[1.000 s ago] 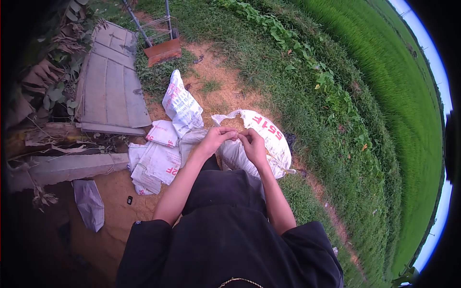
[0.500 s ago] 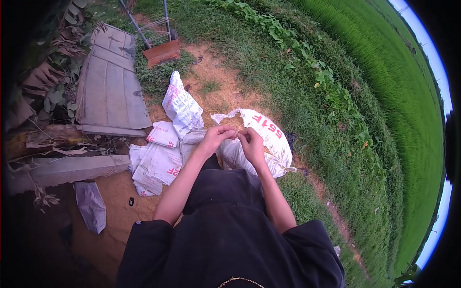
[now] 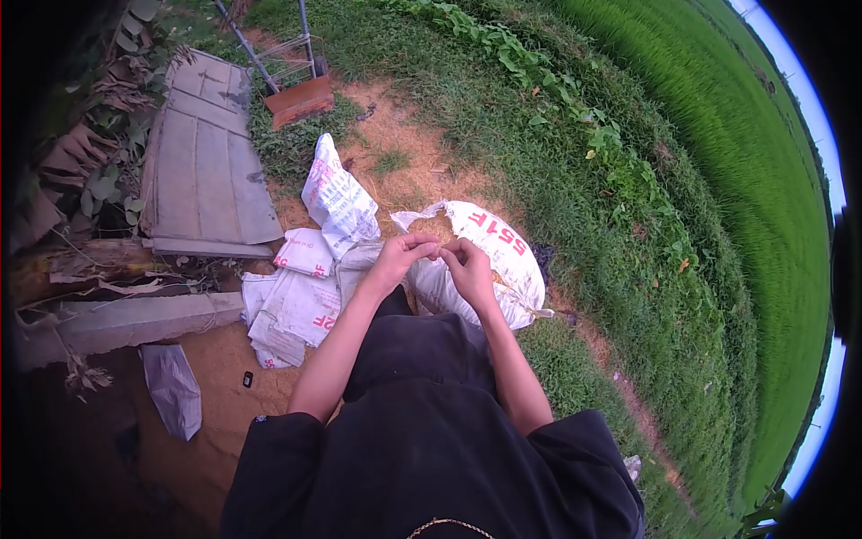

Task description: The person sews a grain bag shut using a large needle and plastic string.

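Note:
My left hand (image 3: 403,260) and my right hand (image 3: 469,273) meet at the fingertips, in front of my body. Both have thumb and fingers pinched together; whatever lies between them is too small to make out. Just beyond and beneath them lies a full white sack (image 3: 499,241) with red "551F" print, its mouth open on golden-brown husks or grain. To the left of my left hand, a crumpled white bag (image 3: 338,199) stands upright. Flattened white sacks (image 3: 289,305) with red print are piled nearer to me, below a folded one (image 3: 305,252).
A hand truck with a rusty plate (image 3: 300,101) stands at the upper left, near grey panels (image 3: 202,166). A concrete beam (image 3: 135,323), a grey bag (image 3: 171,390) and a small black object (image 3: 247,379) lie at the lower left. Grass (image 3: 575,359) borders the right.
My hands have barely moved and remain together at the fingertips. The view has shifted very slightly.

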Demonstrator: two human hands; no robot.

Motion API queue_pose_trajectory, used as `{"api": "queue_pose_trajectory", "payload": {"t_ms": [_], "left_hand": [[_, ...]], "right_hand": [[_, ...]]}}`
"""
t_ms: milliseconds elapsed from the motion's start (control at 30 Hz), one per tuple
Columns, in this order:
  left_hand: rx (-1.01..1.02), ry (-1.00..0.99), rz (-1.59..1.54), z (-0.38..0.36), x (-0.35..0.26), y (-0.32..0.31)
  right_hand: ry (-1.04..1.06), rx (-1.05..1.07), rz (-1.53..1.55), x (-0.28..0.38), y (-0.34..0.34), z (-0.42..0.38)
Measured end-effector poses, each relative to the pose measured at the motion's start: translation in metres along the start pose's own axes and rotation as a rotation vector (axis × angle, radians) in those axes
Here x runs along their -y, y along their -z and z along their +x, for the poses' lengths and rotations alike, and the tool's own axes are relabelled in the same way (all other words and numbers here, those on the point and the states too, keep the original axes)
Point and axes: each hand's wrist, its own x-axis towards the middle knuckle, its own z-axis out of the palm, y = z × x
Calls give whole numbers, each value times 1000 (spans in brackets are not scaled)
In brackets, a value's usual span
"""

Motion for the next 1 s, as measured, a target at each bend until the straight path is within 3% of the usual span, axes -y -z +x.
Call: {"api": "queue_pose_trajectory", "payload": {"t_ms": [233, 300, 567, 700, 800, 900, 967, 1000], "left_hand": [[-2, 24, 193, -2, -6, -6], [9, 32, 225, 2, -3, -6], [-74, 12, 391, 27, 39, 2], [-222, 29, 211, 40, 38, 7], [-296, 51, 119, 44, 36, 17], [-446, 67, 267, 40, 43, 25], [-262, -85, 679, 25, 43, 19], [-263, -82, 679, 20, 49, 17]], "right_hand": [[5, 63, -144, 1, 7, 2], [199, 9, -335, 3, 9, 1], [199, 108, -521, -8, 12, 0], [91, 269, -709, -26, 7, -2], [9, 204, -719, -42, 4, 4], [75, 110, -670, -49, 8, 12], [133, 116, -725, -48, 7, 17], [193, 119, -783, -48, 7, 19]]}}
